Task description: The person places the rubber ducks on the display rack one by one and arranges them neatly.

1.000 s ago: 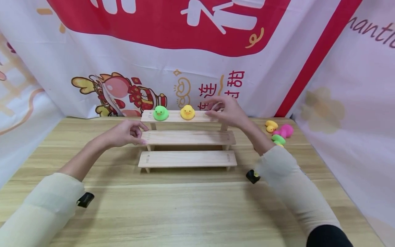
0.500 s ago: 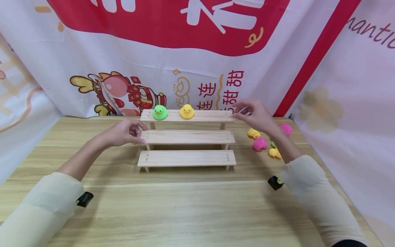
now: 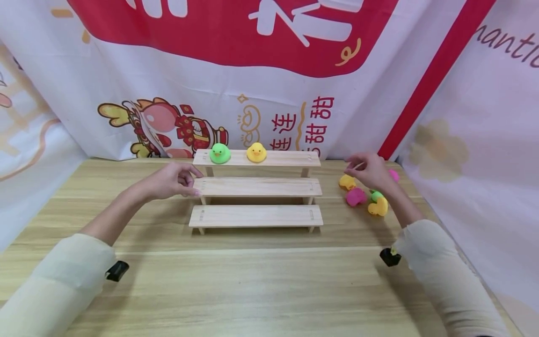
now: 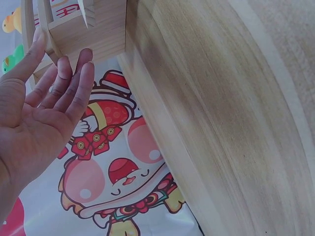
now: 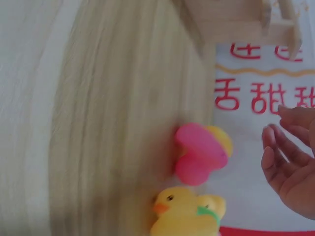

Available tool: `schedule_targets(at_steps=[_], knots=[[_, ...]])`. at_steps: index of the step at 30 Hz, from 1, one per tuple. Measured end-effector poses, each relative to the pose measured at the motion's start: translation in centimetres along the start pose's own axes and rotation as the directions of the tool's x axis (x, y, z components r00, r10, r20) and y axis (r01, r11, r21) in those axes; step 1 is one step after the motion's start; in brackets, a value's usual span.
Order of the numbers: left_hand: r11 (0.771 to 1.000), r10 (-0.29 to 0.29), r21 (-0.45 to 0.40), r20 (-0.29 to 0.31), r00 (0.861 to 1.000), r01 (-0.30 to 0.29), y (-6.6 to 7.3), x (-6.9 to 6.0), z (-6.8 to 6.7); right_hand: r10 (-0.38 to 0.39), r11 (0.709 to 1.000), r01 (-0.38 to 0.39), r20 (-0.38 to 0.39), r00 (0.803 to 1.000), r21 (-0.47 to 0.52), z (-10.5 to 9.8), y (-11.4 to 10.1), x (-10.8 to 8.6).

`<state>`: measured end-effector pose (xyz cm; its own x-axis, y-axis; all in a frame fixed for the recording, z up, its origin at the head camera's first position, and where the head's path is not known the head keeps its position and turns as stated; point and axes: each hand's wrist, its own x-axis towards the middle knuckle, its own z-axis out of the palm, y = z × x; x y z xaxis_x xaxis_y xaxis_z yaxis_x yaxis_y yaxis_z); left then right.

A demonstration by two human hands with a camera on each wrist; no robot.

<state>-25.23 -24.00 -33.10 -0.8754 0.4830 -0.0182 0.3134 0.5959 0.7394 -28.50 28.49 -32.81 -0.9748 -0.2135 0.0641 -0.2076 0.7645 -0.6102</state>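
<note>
A three-tier wooden display shelf [image 3: 257,187] stands on the table. On its top tier sit a green rubber duck [image 3: 220,153] and a yellow rubber duck [image 3: 256,153], side by side. My left hand [image 3: 174,180] grips the left end of the middle tier between thumb and fingers; the left wrist view shows the thumb against the plank's edge [image 4: 47,29]. Beyond the shelf's right side, my right hand [image 3: 370,171] hovers with loosely bent fingers and nothing in them. Below it lie a yellow duck [image 3: 347,182] and a pink duck [image 3: 356,196].
More ducks lie in the group on the right: a yellow one [image 3: 379,207], a green one [image 3: 376,195] and a pink one [image 3: 394,175] partly behind my hand. A printed cloth [image 3: 269,84] hangs directly behind the shelf and covers both sides. Wooden tabletop [image 3: 236,285] extends in front.
My right hand has moved from the top tier rightward and down, over the loose ducks. The left hand keeps its place on the shelf; both ducks on top stay put.
</note>
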Motion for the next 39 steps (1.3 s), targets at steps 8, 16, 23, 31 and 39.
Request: schedule_targets(at_steps=[8, 16, 23, 31, 39], knots=[[1.000, -0.005, -0.009, -0.001, 1.000, 0.005, 0.0, 0.0, 0.0, 0.094, 0.990, -0.088, 0.053, 0.994, -0.113, -0.2, 2.7, 0.3], [1.000, -0.019, 0.001, -0.001, 1.000, 0.019, -0.1, 0.1, 0.2, 0.169, 0.967, -0.140, 0.128, 0.977, -0.211, 0.7, 3.0, 0.8], [1.000, -0.026, 0.009, -0.004, 1.000, 0.026, 0.1, 0.0, 0.1, 0.150, 0.970, -0.113, 0.167, 0.974, -0.213, 1.6, 3.1, 1.8], [1.000, -0.022, 0.016, -0.005, 1.000, 0.022, 0.0, 0.1, 0.1, 0.136, 0.980, -0.106, 0.176, 0.975, -0.169, 2.0, 2.7, 2.0], [1.000, -0.028, -0.008, 0.004, 1.000, 0.028, 0.0, 0.0, 0.1, 0.177, 0.981, -0.162, 0.151, 0.972, -0.109, 1.7, 1.7, 1.8]])
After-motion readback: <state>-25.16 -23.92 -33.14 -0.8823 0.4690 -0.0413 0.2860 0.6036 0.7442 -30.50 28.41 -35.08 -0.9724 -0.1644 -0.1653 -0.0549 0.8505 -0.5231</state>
